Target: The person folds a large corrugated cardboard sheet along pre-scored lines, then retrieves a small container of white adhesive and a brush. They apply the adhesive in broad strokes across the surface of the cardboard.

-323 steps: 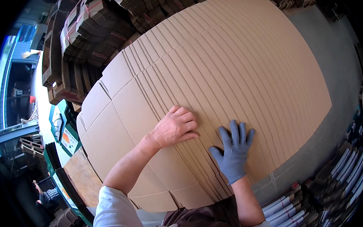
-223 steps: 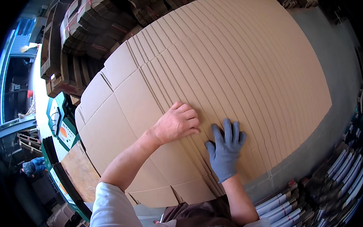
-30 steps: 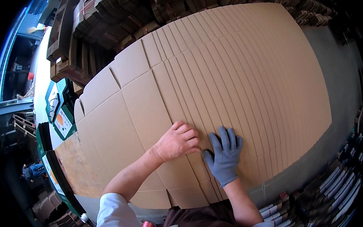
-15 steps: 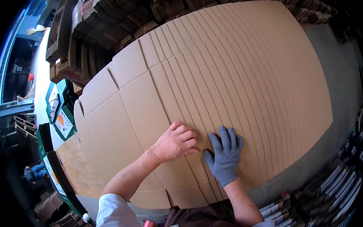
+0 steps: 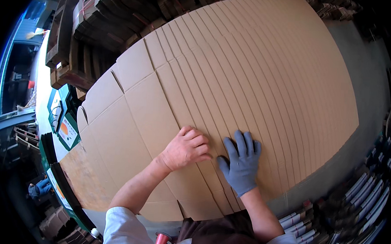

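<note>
Head view: a broad fan of brown cardboard sheets (image 5: 260, 81) fills the middle, lying flat and overlapping, their edges running as slanting lines from upper left to lower right. These lines are crowded at the right and wider apart toward the left, where creases and slots show.

The left hand (image 5: 187, 148), bare, rests on the cardboard near the middle, knuckles up and fingers curled; I cannot tell whether its grip pinches an edge. Just beside it, the right hand (image 5: 242, 165) wears a grey glove and lies palm down on the sheets. Its grip is released, with the fingers spread and pointing away from the body, the thumb toward the left hand. The 2 hands are apart.

A brown apron (image 5: 213, 228) meets the near edge of the cardboard, and a red spool (image 5: 162, 240) sits beside the left sleeve (image 5: 128, 229). At the left, a wooden board (image 5: 82, 177) shows past the sheets, with green cartons (image 5: 67, 132) near it. Beyond are a wooden pallet (image 5: 70, 76) and strapped cardboard bundles (image 5: 116, 19). Grey floor (image 5: 364, 74) shows at the right, and pale-edged stacks (image 5: 357, 190) stand at the lower right.
</note>
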Demonstrator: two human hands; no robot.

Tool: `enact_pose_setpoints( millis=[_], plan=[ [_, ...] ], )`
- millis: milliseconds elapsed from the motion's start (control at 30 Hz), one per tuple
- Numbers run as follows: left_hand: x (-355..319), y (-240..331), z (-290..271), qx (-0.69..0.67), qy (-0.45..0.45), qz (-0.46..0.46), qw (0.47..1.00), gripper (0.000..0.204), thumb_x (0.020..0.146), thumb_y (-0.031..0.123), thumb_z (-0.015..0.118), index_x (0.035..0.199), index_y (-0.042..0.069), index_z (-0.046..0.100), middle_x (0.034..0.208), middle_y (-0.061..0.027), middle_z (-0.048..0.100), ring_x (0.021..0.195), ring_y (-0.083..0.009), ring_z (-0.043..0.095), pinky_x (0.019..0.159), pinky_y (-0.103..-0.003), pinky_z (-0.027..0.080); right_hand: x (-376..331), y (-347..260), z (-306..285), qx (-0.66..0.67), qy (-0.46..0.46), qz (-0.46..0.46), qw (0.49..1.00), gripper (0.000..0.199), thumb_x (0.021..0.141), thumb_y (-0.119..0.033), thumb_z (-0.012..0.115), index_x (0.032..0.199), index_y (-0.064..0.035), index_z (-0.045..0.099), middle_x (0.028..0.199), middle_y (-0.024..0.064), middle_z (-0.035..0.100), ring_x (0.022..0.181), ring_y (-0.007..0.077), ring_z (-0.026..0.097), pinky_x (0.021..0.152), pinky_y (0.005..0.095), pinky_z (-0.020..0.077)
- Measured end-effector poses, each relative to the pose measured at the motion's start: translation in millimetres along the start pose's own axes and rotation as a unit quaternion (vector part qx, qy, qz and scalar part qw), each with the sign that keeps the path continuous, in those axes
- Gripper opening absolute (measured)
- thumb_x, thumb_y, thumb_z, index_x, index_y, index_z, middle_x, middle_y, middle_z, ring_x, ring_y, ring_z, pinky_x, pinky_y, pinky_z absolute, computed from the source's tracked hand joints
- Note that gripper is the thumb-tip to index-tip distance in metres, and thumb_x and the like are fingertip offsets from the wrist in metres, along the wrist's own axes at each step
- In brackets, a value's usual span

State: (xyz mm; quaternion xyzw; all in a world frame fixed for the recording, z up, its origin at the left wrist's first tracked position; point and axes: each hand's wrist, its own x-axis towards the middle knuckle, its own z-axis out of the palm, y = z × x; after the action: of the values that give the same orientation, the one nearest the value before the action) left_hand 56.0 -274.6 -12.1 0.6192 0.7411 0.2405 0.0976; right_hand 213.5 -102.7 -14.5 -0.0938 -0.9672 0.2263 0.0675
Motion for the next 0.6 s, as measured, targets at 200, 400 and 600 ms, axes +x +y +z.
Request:
enact_pose_setpoints(
  millis=[200, 400, 600],
  plan=[
    [-0.1, 1.7, 0.7, -0.009, 0.005, -0.004, 1.000, 0.030, 0.075, 0.035, 0.078, 0.088, 0.015, 0.060, 0.098, 0.0001, 0.056, 0.097, -0.0213, 0.053, 0.088, -0.041, 0.043, -1.7, 0.8, 0.4, 0.005, 0.001, 0.001, 1.000, 0.063, 0.076, -0.032, 0.074, 0.132, -0.0147, 0.050, 0.144, 0.0142, 0.041, 0.130, 0.0375, 0.039, 0.097, 0.0557, 0.0329],
    [0.1, 1.7, -0.8, -0.012, 0.001, -0.008, 1.000, 0.030, 0.076, 0.035, 0.076, 0.089, 0.016, 0.058, 0.097, 0.0006, 0.055, 0.096, -0.0210, 0.052, 0.090, -0.039, 0.042, -1.7, 1.8, 1.2, 0.003, 0.005, 0.000, 1.000, 0.063, 0.076, -0.032, 0.074, 0.132, -0.0152, 0.050, 0.144, 0.0139, 0.041, 0.131, 0.0373, 0.038, 0.097, 0.0555, 0.0330],
    [-0.9, 2.5, -2.8, -0.021, -0.001, -0.010, 1.000, 0.028, 0.078, 0.033, 0.075, 0.090, 0.015, 0.057, 0.097, 0.0005, 0.054, 0.096, -0.0212, 0.052, 0.091, -0.039, 0.042, -2.9, 0.5, 1.2, 0.007, 0.010, -0.002, 1.000, 0.063, 0.076, -0.032, 0.074, 0.133, -0.0153, 0.050, 0.144, 0.0137, 0.041, 0.131, 0.0375, 0.038, 0.097, 0.0560, 0.0328]
  ],
)
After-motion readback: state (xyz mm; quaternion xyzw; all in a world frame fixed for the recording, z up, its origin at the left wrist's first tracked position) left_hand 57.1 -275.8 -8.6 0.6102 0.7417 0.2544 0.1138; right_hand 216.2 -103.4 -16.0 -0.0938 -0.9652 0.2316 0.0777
